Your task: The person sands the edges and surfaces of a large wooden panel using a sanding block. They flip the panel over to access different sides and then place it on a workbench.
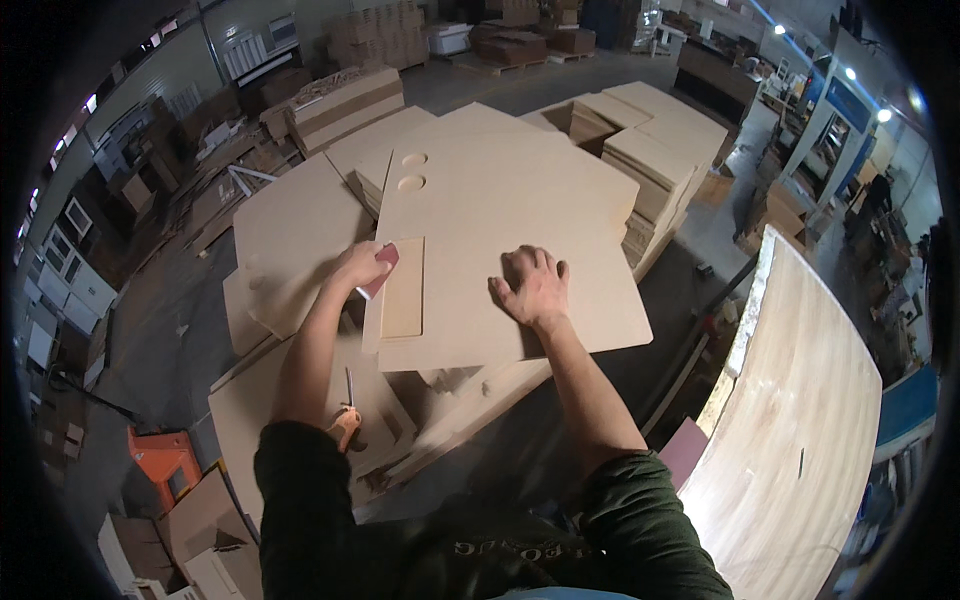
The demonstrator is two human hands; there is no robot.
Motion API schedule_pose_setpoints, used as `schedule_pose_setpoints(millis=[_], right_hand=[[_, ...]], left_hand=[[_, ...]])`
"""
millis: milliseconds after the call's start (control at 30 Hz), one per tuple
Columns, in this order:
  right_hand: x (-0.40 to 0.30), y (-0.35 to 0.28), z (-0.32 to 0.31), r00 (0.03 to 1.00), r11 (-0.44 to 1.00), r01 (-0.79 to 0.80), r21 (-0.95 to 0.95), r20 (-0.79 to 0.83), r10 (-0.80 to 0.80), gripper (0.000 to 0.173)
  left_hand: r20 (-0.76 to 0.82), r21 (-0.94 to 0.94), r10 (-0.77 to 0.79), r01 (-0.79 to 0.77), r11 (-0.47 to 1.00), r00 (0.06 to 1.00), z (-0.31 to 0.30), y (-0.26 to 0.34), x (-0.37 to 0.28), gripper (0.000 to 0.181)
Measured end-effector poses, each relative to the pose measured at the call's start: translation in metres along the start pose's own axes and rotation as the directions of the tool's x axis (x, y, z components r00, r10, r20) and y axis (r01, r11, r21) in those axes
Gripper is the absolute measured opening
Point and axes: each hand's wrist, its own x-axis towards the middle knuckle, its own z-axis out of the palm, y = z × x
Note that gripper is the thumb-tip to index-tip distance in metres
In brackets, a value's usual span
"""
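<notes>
Before me a pale fibreboard panel lies on other boards. Near its left edge are a shallow rectangular recess and two round recesses. My left hand grips a folded piece of dark red sandpaper against the panel's edge, beside the rectangular recess. Flat on the panel's right half rests my right hand, fingers spread, holding nothing. Below my left forearm, an orange-handled tool with a thin metal shaft lies on a lower board.
More fibreboard panels spread to the left, and stacked boards stand behind on the right. A large wood-grain board leans close at my right. An orange pallet-jack part sits on the left floor.
</notes>
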Motion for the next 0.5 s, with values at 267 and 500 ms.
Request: schedule_pose_setpoints(millis=[267,500], right_hand=[[0.002,-0.003,0.003,1.0,0.999,-0.009,-0.048,0.013,0.01,0.051],[0.003,-0.002,-0.001,0.999,0.999,-0.03,-0.036,0.033,0.031,0.052]], left_hand=[[0.343,0.121,0.044,-0.091,0.988,0.938,-0.008,0.008,-0.099,0.036],[-0.155,0.211,-0.104,0.136,0.968,0.982,0.001,0.035,-0.03,0.034]])
